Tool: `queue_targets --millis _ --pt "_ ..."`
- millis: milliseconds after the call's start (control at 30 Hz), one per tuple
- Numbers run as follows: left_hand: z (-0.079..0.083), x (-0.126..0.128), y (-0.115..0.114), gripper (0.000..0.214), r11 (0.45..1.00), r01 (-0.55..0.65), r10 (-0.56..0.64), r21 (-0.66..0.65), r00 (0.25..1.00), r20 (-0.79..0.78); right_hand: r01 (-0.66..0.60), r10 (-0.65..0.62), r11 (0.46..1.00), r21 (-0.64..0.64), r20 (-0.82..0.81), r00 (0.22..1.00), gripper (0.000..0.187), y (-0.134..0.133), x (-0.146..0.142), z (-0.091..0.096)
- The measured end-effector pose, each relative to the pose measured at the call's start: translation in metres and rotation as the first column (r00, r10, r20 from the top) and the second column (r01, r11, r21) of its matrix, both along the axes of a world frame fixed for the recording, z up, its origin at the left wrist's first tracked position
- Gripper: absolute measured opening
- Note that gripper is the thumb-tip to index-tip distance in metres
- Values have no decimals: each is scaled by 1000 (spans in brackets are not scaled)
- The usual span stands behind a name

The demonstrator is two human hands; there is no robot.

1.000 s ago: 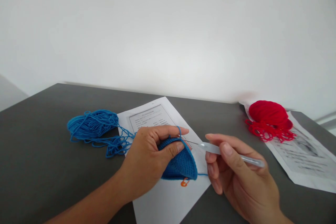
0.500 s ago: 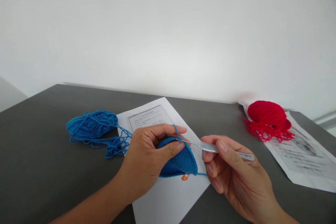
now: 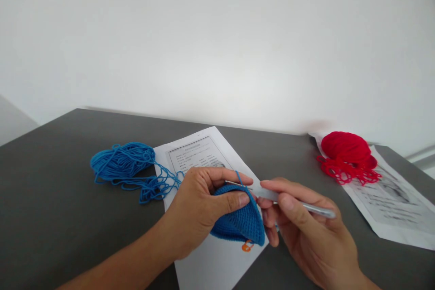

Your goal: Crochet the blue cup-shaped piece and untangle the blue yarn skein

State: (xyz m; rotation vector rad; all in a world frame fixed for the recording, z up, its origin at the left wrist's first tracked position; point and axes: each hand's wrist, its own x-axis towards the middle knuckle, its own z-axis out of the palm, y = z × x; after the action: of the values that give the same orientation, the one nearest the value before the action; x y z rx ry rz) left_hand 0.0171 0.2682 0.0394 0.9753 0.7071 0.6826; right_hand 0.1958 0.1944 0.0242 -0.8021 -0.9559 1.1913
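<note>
Making out no legible word, brand or number anywhere. On the middle sheet [image 3: 217,263], seeing a heading [image 3: 192,148] above rows of print [image 3: 189,159] within a thin frame [image 3: 190,143], but finding them too small and blurred to read. On the right sheet [image 3: 390,231], seeing several dark lines of text [image 3: 387,203], likewise blurring beyond any reading.

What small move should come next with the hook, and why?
Probably catch the blue strand with the hook: that strand runs over the index finger of the left hand, and the hook's tip lies by the top edge of the crocheted piece.
</note>
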Motion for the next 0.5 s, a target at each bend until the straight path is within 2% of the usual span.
queue_targets --millis 100,200,267,333,400,467,500 --pt "-2 4 -1 35 1000 -7 6 -29 1000 -25 -20 -23 981 -191 -221 975 16 4 -7 2" --pt "-3 7 -1 38 999 -20 18 -38 999 -34 5 -44 982 -189 -205 978 15 6 -11 1" --pt "-4 7 -1 38 999 -33 32 -43 999 -25 74 -78 995 -61 -62 995 12 4 -11 0" --pt "-4 7 -1 37 997 -43 42 -61 999 -15 146 -179 975 165 205 962 17 2 -9 1" --pt "-4 6 -1 35 995 -43 42 -88 999 -11 152 -334 906 395 447 830 29 0 -7 3" --pt "-3 6 -1 32 993 -44 43 -106 999 -6 140 -455 843 520 549 701 37 -1 -6 5" --pt "-3 6 -2 30 993 -43 43 -109 999 1 146 -493 821 552 557 668 39 -2 -6 5"
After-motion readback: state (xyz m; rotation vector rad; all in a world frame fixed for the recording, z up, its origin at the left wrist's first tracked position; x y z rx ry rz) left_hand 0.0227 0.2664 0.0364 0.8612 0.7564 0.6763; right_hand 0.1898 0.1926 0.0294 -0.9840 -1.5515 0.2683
